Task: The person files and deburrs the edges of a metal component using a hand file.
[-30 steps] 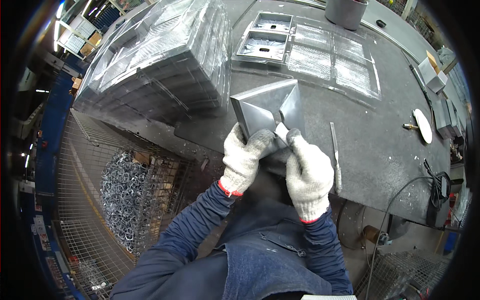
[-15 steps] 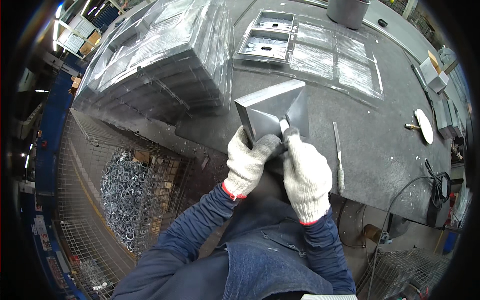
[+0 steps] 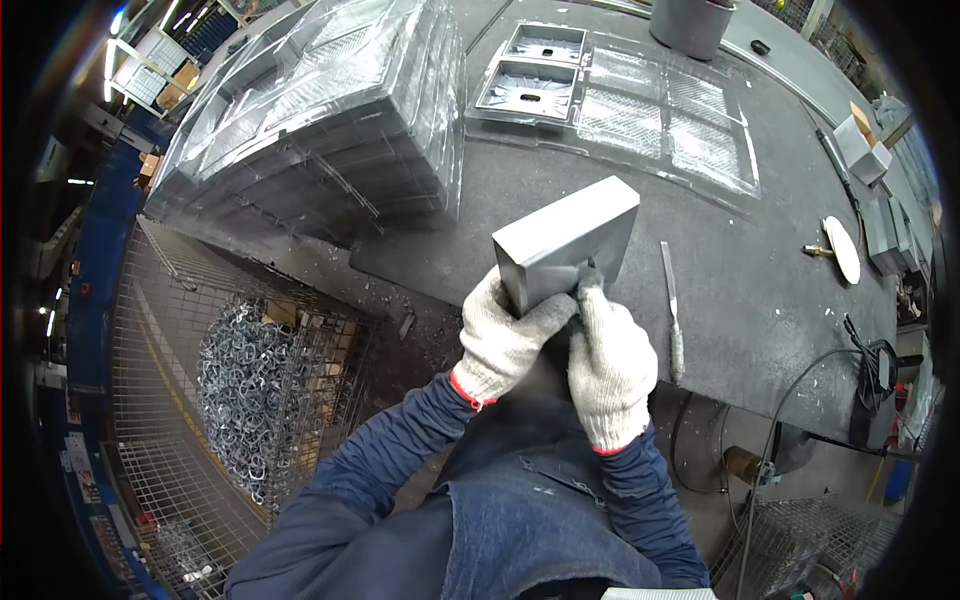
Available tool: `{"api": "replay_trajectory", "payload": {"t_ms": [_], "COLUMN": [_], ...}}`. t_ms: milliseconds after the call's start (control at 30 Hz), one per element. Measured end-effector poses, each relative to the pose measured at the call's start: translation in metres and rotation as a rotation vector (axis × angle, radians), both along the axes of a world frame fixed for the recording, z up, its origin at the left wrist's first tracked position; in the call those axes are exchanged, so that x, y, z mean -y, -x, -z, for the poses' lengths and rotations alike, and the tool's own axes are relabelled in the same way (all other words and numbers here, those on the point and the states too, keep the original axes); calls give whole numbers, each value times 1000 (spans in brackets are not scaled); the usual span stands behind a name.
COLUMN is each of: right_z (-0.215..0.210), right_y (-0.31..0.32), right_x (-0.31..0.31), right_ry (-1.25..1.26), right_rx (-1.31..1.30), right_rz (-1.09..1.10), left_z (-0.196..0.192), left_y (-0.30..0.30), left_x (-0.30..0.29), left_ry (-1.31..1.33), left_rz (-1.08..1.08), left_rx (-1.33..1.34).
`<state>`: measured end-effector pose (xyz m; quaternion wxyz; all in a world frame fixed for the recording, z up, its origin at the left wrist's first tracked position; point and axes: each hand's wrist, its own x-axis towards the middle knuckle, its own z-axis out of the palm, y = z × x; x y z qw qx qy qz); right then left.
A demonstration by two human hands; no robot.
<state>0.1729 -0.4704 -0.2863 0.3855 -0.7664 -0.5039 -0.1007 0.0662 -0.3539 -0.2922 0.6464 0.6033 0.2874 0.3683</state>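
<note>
My left hand (image 3: 505,340), in a white knit glove, grips the near lower corner of a grey rectangular metal casting (image 3: 565,240) held tilted above the dark work mat. My right hand (image 3: 608,360), also gloved, presses against the casting's near edge beside the left hand; a small dark tool tip shows at its fingers, too hidden to identify. A thin metal file (image 3: 672,305) lies on the mat just right of my right hand.
Stacked clear plastic trays (image 3: 320,120) stand at the back left. More clear trays holding grey castings (image 3: 540,70) lie at the back. A wire-mesh bin of metal scraps (image 3: 250,390) sits at the left below the table. A white disc (image 3: 845,250) lies right.
The casting has been turned and tipped, so a different flat side faces up. Both hands stayed on it, shifting slightly right and forward.
</note>
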Motion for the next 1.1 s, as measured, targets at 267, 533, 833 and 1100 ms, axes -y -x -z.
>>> {"api": "replay_trajectory", "payload": {"t_ms": [267,533,833,1100], "right_z": [12,8,3,1], "right_y": [16,-10,6,-2], "right_x": [24,-14,-12,12], "right_ry": [-34,-116,-99,-321], "right_rx": [-72,-17,-76,-649], "right_rz": [-2,-22,-7,-63], "left_z": [-5,-9,2,7], "left_y": [-9,-8,-6,-11], "left_x": [-15,-9,-16,-22], "left_ry": [279,274,226,352], "left_rz": [-78,-42,-71,-59], "left_rx": [114,163,131,252]}}
